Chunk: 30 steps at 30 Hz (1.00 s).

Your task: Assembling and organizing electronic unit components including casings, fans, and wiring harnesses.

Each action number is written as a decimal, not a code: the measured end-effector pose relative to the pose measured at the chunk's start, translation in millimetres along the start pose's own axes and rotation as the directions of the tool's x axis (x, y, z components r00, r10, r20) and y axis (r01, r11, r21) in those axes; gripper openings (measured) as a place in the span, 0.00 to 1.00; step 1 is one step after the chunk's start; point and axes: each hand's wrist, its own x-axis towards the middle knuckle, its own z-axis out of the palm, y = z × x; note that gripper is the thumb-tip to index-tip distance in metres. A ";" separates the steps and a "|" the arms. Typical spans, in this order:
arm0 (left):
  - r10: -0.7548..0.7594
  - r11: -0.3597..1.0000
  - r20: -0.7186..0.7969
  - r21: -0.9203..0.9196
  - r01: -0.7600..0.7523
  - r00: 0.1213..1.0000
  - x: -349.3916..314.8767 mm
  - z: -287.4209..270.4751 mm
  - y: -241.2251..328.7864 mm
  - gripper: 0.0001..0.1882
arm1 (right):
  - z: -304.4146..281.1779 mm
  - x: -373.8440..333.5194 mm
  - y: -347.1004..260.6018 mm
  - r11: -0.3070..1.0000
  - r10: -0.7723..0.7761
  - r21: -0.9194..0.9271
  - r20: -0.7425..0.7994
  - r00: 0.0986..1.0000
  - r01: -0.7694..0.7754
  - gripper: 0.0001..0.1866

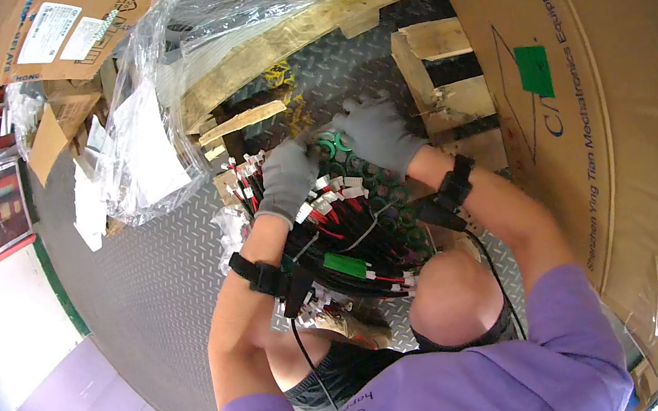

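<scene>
Between my knees and the pallet lies a pile of black cables (370, 254) with red wires and white plug connectors (336, 193). Green ring-shaped parts (384, 189) are massed along its right side. My left hand (288, 179), in a grey glove, curls at the far left of the pile beside a cluster of green rings (331, 145). From the right, my grey-gloved right hand (379, 131) bends its fingers over the far side of that cluster. Both palms and most fingertips are hidden. A green label (345, 265) sits on the near cables.
A tall cardboard box (588, 116) stands close on my right, beside a wooden pallet (458, 101). Ahead, clear plastic wrap (234, 28) hangs over another pallet's wooden beam (303, 35). Another carton (57, 33) stands far left. The floor (145, 284) is textured metal plate.
</scene>
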 end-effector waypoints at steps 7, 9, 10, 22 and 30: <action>-0.038 0.999 0.041 0.000 0.038 0.998 -13.6 -8.0 -14.8 0.16 | -12.3 -0.7 0.5 0.932 -0.126 0.343 0.009 0.992 0.115 0.10; -0.202 0.973 0.138 0.139 0.183 0.970 -17.6 -11.6 -11.3 0.16 | -7.4 2.3 -9.6 0.904 -0.302 0.297 -0.069 0.951 0.308 0.13; -0.200 0.973 0.087 0.134 0.187 0.976 -21.2 -10.8 -12.4 0.14 | -7.3 3.6 -14.0 0.901 -0.307 0.301 -0.070 0.949 0.313 0.13; 0.091 0.991 0.024 0.091 -0.093 0.996 -67.0 -48.1 -2.7 0.12 | 8.8 23.0 -30.9 0.913 -0.400 0.154 0.164 0.902 0.377 0.15; 0.264 0.958 0.053 0.099 -0.268 0.963 -87.4 -61.3 0.0 0.15 | 14.6 29.4 -30.7 0.885 -0.454 0.150 0.067 0.888 0.441 0.10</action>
